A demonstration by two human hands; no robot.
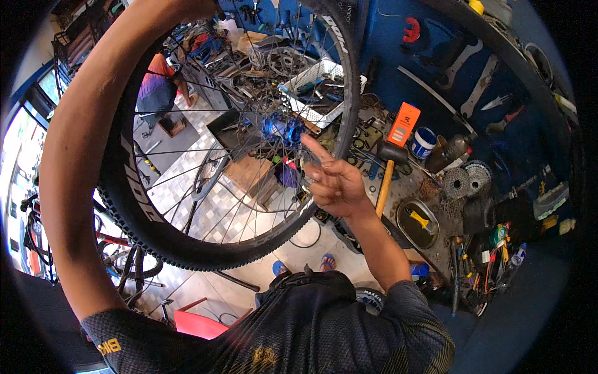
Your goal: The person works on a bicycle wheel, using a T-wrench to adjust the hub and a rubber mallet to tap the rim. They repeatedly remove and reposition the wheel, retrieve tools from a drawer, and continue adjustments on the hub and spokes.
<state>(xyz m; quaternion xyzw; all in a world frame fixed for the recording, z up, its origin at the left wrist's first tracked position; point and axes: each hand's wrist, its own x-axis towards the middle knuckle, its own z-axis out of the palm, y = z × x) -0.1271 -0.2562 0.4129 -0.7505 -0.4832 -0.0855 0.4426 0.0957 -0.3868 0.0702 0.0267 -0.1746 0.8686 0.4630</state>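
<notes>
A bicycle wheel (187,250) with a wide black knobbly tyre is held up tilted in front of me, thin spokes running to its blue hub (280,129). Around its left side my left forearm arches up to the top edge, where the left hand passes out of the picture. My right hand (336,184) is at the wheel's right side, the index finger stretched out with its tip by the hub's right end. The other fingers are partly curled, and nothing shows in them. Whether the fingertip touches the hub cannot be made out.
Behind the wheel, a workbench carries a white basket (304,81) of tools. To the right are a mallet (385,187), an orange package (403,124), sprocket cassettes (456,182) and an oval metal tray (430,240). A person (156,93) crouches far left; a red chair (198,324) stands below.
</notes>
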